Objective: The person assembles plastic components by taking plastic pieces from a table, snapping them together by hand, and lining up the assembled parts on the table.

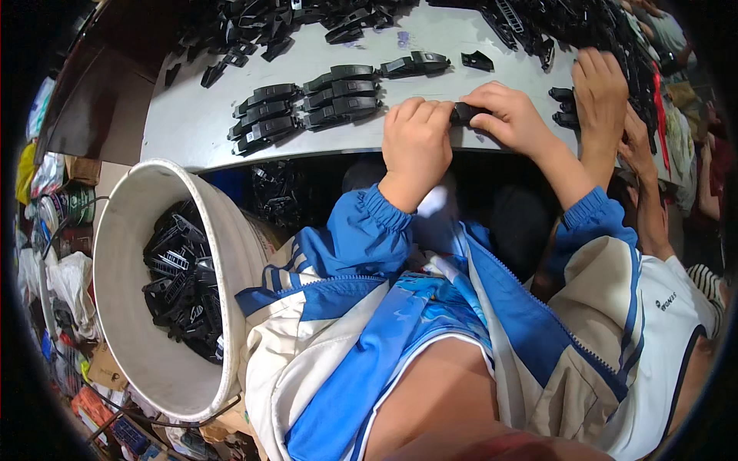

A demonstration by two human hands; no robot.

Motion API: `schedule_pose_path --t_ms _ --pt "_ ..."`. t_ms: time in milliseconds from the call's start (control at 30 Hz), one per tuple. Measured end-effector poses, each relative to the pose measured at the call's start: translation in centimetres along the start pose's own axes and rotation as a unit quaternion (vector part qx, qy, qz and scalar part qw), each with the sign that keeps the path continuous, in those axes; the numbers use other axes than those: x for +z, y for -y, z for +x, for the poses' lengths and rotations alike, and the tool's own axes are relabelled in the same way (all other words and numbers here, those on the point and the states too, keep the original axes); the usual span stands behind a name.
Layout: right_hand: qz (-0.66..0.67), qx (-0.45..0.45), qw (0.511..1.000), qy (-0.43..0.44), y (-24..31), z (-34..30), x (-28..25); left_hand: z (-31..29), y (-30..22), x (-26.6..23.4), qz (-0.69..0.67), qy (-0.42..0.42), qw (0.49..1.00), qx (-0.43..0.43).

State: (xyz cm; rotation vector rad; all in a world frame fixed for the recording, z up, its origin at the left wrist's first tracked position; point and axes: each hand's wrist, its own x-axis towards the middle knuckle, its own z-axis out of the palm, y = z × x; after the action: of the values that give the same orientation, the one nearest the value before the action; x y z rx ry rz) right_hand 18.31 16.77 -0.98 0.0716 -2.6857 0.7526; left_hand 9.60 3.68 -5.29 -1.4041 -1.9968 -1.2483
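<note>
At the table's front edge, my left hand (417, 146) and my right hand (511, 119) are both closed on one small black plastic part (463, 114). The right thumb and fingers pinch its right end. My left fingers curl over its other end and hide most of it. To the left lie assembled-looking black plastic pieces in two neat stacks, one nearer the left (265, 117) and one beside it (342, 96). Another long black piece (415, 65) lies just beyond them. A small loose black part (477, 61) rests on the table past my right hand.
Loose black parts (269, 23) are heaped at the table's (192, 131) far side. A white bucket (219, 261) with black parts inside stands at my left. On the right, a co-worker's hand (600, 96) rests by several black pieces (567, 107), close to my right arm.
</note>
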Motion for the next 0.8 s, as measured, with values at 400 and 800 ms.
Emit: schedule_pose_path --t_ms 400,800 --pt "-0.139 0.044 0.983 -0.11 -0.1 2.8 3.2 -4.0 -1.9 -3.2 -0.076 0.064 0.993 0.064" --pt "-0.235 0.05 0.963 -0.122 0.8 4.2 3.7 -5.9 -0.7 -4.0 -0.129 0.115 0.984 0.053"
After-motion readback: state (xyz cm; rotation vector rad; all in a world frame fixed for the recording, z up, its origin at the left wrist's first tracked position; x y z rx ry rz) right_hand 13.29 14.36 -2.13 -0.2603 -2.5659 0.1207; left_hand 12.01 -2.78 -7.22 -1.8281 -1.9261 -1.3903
